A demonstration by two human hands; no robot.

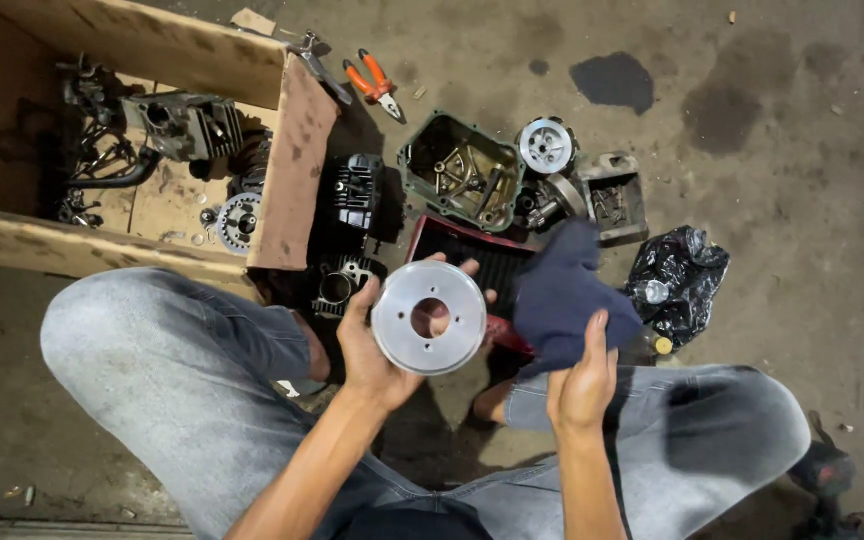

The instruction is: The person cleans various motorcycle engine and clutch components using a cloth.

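The person sits low over a dirty concrete floor [772, 200], knees wide in grey jeans [182, 380]. The left hand [372, 345] holds up a round silver metal disc [428, 317] with a big hole in its middle and small holes around it. The grip is closed on the disc: the thumb lies along its left edge and the fingertips [469, 268] peek over the top and right edge from behind. The disc faces up at the camera, just above the left knee.

The right hand [584, 380] holds a dark blue rag [564, 295]. Its thumb presses the cloth against the fingers, so this grip is closed too. The rag hangs just beside the disc, not touching it.

Under both lies a red tray with a black ribbed inside [472, 250]. Past it sits a green engine case [460, 170], a silver pulley [546, 146] and a small grey metal box [612, 195]. A crumpled black plastic bag [677, 280] lies to the right. Orange pliers [376, 84] lie near a cardboard box [292, 170] that holds more engine parts [184, 125].
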